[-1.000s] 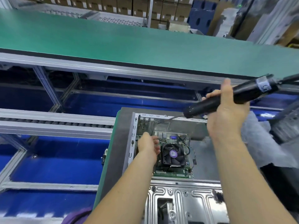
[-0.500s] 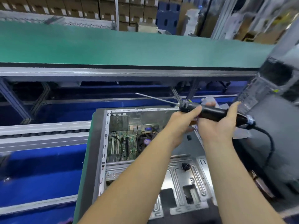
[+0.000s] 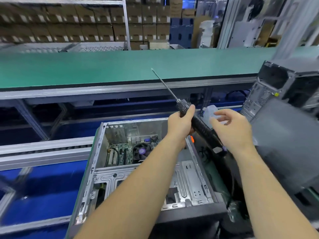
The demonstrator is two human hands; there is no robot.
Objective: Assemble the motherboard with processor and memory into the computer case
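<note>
Green board (image 3: 120, 153) with fan (image 3: 142, 151) seated in far half of open case (image 3: 101, 171). Left hand (image 3: 181, 125) clenches driver (image 3: 198, 125), bit raised; right hand (image 3: 231, 128) released, fingers loose. Screwing down apparently remains.

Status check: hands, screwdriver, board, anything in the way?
Left hand grips electric screwdriver, bit up, off the work. Right hand open, beside its handle. Motherboard seated in case. Left forearm crosses over the case opening.

Stacked cardboard boxes (image 3: 72, 23) stand behind a green conveyor belt (image 3: 103, 66); a second tower (image 3: 290, 87) sits right.
</note>
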